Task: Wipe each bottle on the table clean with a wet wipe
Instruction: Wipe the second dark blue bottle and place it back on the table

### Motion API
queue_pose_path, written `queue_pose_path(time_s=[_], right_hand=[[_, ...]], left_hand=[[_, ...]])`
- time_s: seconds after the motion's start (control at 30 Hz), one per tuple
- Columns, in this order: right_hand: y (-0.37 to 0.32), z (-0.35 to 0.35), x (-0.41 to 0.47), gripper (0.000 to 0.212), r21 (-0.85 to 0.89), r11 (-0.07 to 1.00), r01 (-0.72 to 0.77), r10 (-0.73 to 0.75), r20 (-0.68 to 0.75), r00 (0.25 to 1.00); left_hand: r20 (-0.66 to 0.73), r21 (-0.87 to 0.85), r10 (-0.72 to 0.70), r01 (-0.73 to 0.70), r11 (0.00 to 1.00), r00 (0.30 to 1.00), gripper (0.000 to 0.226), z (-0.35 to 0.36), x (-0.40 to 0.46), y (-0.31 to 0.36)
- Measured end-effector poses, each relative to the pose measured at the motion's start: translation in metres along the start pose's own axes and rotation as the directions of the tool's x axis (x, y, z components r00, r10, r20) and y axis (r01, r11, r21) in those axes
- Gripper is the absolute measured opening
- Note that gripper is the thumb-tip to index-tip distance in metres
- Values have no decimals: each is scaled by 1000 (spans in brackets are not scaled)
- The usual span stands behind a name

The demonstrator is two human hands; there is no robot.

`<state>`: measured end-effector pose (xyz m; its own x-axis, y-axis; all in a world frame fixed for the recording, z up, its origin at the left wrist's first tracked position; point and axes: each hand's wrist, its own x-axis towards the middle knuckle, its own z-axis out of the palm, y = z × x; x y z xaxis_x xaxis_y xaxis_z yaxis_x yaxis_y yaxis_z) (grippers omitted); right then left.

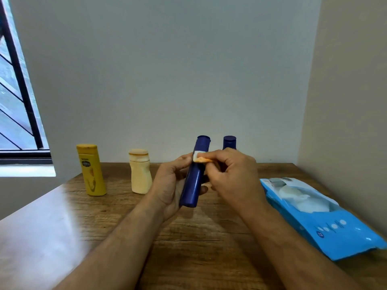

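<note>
Above the wooden table (188, 237), the left hand (169, 185) grips a dark blue bottle (194, 174) round its lower body, cap end tilted up and away, while the right hand (232, 174) pinches a small folded wet wipe (201, 159) against the bottle's upper part, just below the cap. Behind that held bottle a second dark blue bottle (229, 142) stands upright; left of it stand a cream bottle (140, 174) and, farther left, a yellow bottle (92, 172), and to its right lies a blue wipes pack (326, 225).

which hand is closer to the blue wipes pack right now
Right. The right hand is just left of the wipes pack, pinching a wipe against the dark blue bottle. The left hand grips that bottle from its far side, farther from the pack.
</note>
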<state>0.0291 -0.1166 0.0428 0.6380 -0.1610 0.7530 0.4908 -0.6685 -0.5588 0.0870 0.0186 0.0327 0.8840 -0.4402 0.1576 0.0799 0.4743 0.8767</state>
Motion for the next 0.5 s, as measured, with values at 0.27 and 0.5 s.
queue_pose_path(time_s=[0.27,0.5], right_hand=[[-2,-3,-3,17,-8,1000,13,-9,354,935],[3,-3,-3,17,-21,1000,8,-3,216,976]], left_hand=[[-39,-8,41,-41,999,998,47,-6,4,6],[4,-115,-64,64,991,998,44,-3,3,8]])
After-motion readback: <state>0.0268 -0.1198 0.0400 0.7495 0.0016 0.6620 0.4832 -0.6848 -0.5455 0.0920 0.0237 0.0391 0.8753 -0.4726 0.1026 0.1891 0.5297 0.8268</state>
